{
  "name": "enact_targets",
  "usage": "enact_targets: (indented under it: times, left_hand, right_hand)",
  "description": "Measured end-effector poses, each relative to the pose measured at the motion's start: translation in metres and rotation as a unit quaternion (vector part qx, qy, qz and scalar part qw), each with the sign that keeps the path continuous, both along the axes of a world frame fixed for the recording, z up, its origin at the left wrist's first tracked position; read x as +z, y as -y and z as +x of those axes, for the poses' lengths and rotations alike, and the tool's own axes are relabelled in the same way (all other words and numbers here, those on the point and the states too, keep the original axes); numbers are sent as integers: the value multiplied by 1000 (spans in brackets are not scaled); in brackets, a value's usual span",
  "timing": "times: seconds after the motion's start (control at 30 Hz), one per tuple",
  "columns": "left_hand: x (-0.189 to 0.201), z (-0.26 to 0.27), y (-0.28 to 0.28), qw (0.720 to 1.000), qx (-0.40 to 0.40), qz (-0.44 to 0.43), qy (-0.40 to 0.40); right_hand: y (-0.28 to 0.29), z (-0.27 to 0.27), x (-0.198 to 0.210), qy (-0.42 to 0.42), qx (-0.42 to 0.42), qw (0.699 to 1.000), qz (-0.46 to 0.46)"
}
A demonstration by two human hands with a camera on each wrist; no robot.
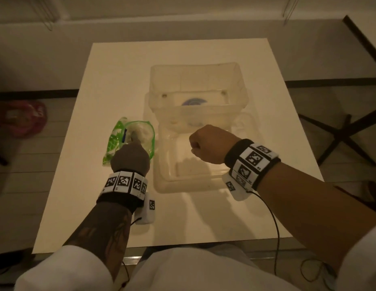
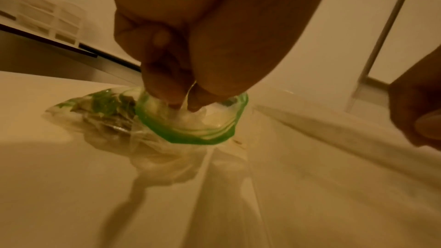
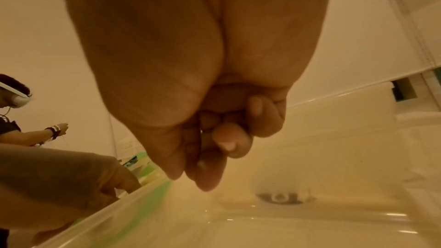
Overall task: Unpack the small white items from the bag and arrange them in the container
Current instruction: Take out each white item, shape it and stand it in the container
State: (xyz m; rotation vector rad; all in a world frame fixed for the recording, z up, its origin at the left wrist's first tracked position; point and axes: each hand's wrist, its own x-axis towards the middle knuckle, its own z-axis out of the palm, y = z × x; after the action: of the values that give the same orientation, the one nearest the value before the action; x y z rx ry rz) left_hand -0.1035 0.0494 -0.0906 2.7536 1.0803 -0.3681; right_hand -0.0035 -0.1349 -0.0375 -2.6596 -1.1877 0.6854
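Note:
A clear bag with a green rim (image 1: 119, 139) lies on the white table (image 1: 99, 206), just left of a clear plastic container (image 1: 239, 80). My left hand (image 1: 134, 137) reaches into the bag's mouth (image 2: 190, 135). In the left wrist view its thumb and fingertips (image 2: 175, 101) pinch a crumpled white item (image 2: 203, 116) inside. My right hand (image 1: 194, 146) hovers over the container's near, shallow part (image 1: 161, 185), curled into a fist. In the right wrist view the curled fingers (image 3: 210, 169) hang above the container floor (image 3: 334, 220), and I see nothing in them.
A round bluish mark (image 1: 194, 101) shows through the container's deep far part, with a small pale item (image 1: 174, 121) near it. A pink bag (image 1: 25, 116) lies on the floor at left, and black table legs (image 1: 346, 139) stand at right. Another person (image 3: 16, 116) stands at left.

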Motion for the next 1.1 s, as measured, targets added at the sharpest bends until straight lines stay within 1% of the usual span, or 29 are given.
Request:
enact_targets:
  times: [0.1,0.27,0.4,0.53,0.63,0.7,0.77,0.87,0.93,1.0,1.1]
  left_hand:
    - [-14,7,-14,999,23,-27,-21]
    - [-33,11,-28,997,15,-67,-45]
    - [-32,11,-28,996,-7,-60,-59]
    - [-25,7,-20,999,22,-43,-11]
    - [-24,2,-16,999,26,-41,21]
    - [-24,-1,-17,999,4,-29,34]
    - [-23,-4,-18,998,-29,2,56]
    - [-16,-8,-17,991,-30,32,123]
    - [-10,-11,-16,987,-42,47,151]
    - [-7,-13,-15,981,-64,44,177]
    - [-4,-15,-16,977,-33,7,208]
  right_hand:
    - [-1,0,0,5,4,1000,0]
    - [3,1,2,3,-4,1000,-4]
    - [5,2,2,5,-6,1000,-1]
    - [6,2,1,-1,-10,1000,-3]
    - [6,3,1,-4,-10,1000,-2]
    - [7,3,1,-10,-11,1000,-2]
    - [6,4,1,-13,-10,1000,-1]
    - [6,4,2,-15,-9,1000,6]
    - [6,4,4,-13,-8,1000,6]
    - [5,4,5,-11,-4,1000,5]
    - [6,4,7,-11,-4,1000,6]
